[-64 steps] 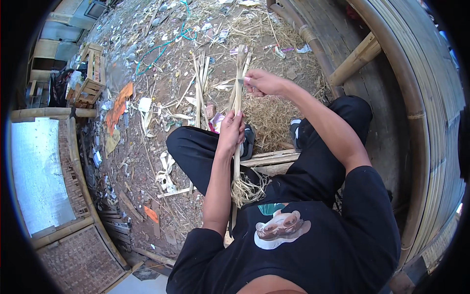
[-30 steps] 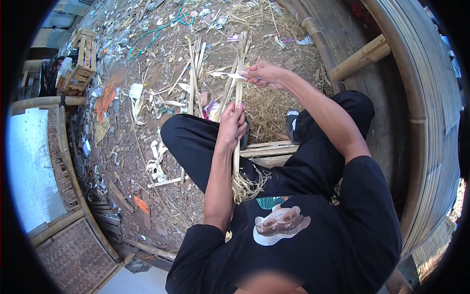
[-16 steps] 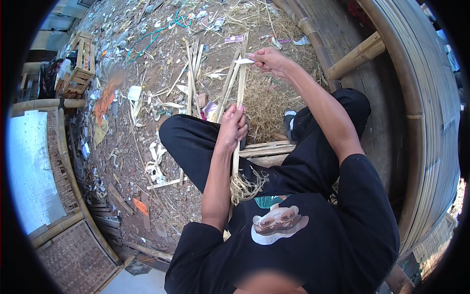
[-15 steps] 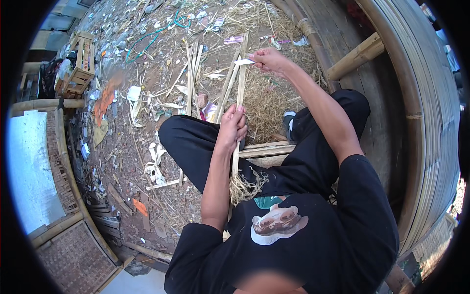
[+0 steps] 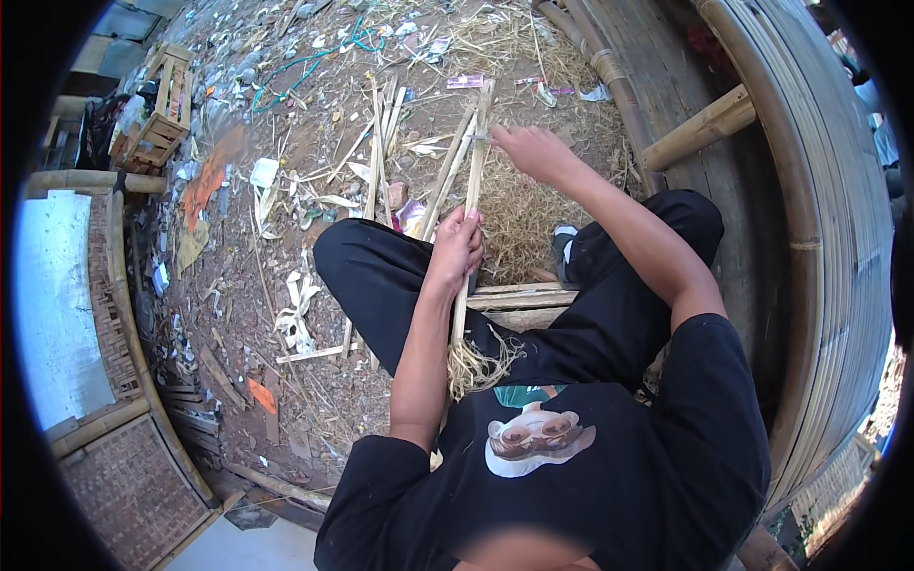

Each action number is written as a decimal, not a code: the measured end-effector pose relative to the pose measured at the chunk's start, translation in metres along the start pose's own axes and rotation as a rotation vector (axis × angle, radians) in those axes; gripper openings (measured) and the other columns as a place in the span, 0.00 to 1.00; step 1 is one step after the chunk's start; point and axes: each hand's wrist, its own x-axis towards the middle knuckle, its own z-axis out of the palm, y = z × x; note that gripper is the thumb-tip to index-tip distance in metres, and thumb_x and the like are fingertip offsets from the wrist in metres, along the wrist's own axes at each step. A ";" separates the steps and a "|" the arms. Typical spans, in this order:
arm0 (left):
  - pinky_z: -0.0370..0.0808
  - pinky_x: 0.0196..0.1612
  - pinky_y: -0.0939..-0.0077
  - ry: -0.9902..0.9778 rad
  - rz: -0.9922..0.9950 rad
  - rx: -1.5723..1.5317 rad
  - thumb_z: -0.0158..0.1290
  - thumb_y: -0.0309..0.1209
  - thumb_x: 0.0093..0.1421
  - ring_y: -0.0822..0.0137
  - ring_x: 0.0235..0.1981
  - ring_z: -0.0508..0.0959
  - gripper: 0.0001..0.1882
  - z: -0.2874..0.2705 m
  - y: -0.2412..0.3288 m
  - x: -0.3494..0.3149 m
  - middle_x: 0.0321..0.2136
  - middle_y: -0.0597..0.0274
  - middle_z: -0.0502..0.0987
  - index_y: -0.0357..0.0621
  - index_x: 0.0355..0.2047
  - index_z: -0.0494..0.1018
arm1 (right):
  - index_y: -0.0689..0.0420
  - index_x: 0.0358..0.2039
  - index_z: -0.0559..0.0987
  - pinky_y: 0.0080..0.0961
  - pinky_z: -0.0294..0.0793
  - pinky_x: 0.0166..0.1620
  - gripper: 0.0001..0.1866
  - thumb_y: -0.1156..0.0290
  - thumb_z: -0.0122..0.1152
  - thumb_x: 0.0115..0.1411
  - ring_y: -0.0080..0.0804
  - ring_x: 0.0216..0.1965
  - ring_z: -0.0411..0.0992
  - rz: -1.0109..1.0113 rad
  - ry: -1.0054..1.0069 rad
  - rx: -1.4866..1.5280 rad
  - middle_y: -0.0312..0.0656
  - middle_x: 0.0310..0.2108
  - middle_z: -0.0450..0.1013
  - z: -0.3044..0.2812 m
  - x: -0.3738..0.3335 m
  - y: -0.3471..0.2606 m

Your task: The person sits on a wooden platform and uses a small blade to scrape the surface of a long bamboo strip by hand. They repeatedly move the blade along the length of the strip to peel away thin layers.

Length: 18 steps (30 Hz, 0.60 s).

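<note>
My left hand (image 5: 458, 249) is closed around a long pale bamboo strip (image 5: 476, 176) that points away from me. The strip's near end runs down to my lap, where a tangle of stringy fibres (image 5: 476, 366) hangs. Near the far end, my right hand (image 5: 533, 152) is closed on a small knife (image 5: 480, 137); its blade is seen nearly edge-on across the strip. The knife's handle is hidden by my fingers. More split bamboo pieces (image 5: 447, 171) lie just left of the held strip.
Bamboo slats (image 5: 519, 297) lie between my legs, with a heap of fine shavings (image 5: 524, 224) beyond. Litter covers the ground, with an orange scrap (image 5: 202, 195) among it. A wooden crate (image 5: 162, 112) stands far left. At right, a bamboo pole (image 5: 700, 126) joins a bamboo-railed platform (image 5: 809, 247).
The right hand has shifted slightly down and to the right, and the knife blade has turned from flat to nearly edge-on. The left hand keeps its hold on the bamboo strip.
</note>
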 end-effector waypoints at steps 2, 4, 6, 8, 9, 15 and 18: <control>0.46 0.07 0.85 0.004 -0.002 0.015 0.39 0.37 0.66 0.81 0.05 0.49 0.11 0.000 0.000 -0.001 0.09 0.75 0.51 0.45 0.32 0.63 | 0.58 0.32 0.68 0.40 0.73 0.31 0.06 0.70 0.49 0.56 0.47 0.29 0.74 -0.096 0.083 -0.077 0.49 0.24 0.72 0.008 0.000 0.001; 0.46 0.07 0.84 0.011 -0.016 0.016 0.40 0.37 0.66 0.81 0.05 0.50 0.11 0.001 0.000 0.001 0.09 0.75 0.52 0.46 0.30 0.62 | 0.57 0.29 0.67 0.34 0.74 0.29 0.05 0.71 0.49 0.55 0.38 0.27 0.75 -0.208 0.138 -0.361 0.40 0.22 0.71 0.016 0.000 0.001; 0.46 0.07 0.84 0.017 -0.033 0.017 0.40 0.38 0.66 0.81 0.05 0.50 0.11 0.000 -0.001 0.001 0.09 0.75 0.52 0.46 0.29 0.61 | 0.57 0.29 0.67 0.30 0.73 0.28 0.04 0.71 0.49 0.55 0.34 0.26 0.75 -0.272 0.181 -0.480 0.38 0.21 0.70 0.025 -0.003 0.000; 0.47 0.08 0.84 0.033 -0.038 0.047 0.40 0.37 0.66 0.81 0.05 0.51 0.11 0.000 -0.003 0.001 0.09 0.75 0.53 0.46 0.29 0.61 | 0.56 0.29 0.67 0.27 0.73 0.26 0.03 0.71 0.48 0.55 0.30 0.24 0.75 -0.333 0.224 -0.599 0.35 0.20 0.70 0.035 -0.004 0.002; 0.47 0.08 0.84 0.033 -0.041 0.047 0.40 0.37 0.66 0.81 0.05 0.51 0.11 0.002 -0.003 0.002 0.09 0.75 0.53 0.46 0.29 0.61 | 0.55 0.29 0.67 0.26 0.73 0.25 0.03 0.71 0.48 0.55 0.29 0.24 0.75 -0.306 0.181 -0.592 0.35 0.20 0.70 0.039 -0.005 0.004; 0.49 0.09 0.83 0.119 -0.015 0.186 0.40 0.35 0.66 0.81 0.07 0.53 0.09 0.006 -0.008 0.005 0.10 0.75 0.54 0.45 0.30 0.61 | 0.56 0.30 0.66 0.25 0.72 0.20 0.04 0.71 0.48 0.56 0.29 0.20 0.74 -0.252 0.096 -0.567 0.36 0.20 0.70 0.052 -0.004 0.008; 0.55 0.13 0.84 0.144 0.028 0.222 0.42 0.33 0.65 0.82 0.11 0.57 0.08 0.005 -0.012 0.008 0.13 0.75 0.57 0.44 0.31 0.63 | 0.56 0.30 0.66 0.24 0.72 0.18 0.03 0.72 0.48 0.56 0.29 0.19 0.74 -0.221 0.091 -0.554 0.37 0.20 0.70 0.059 -0.006 0.015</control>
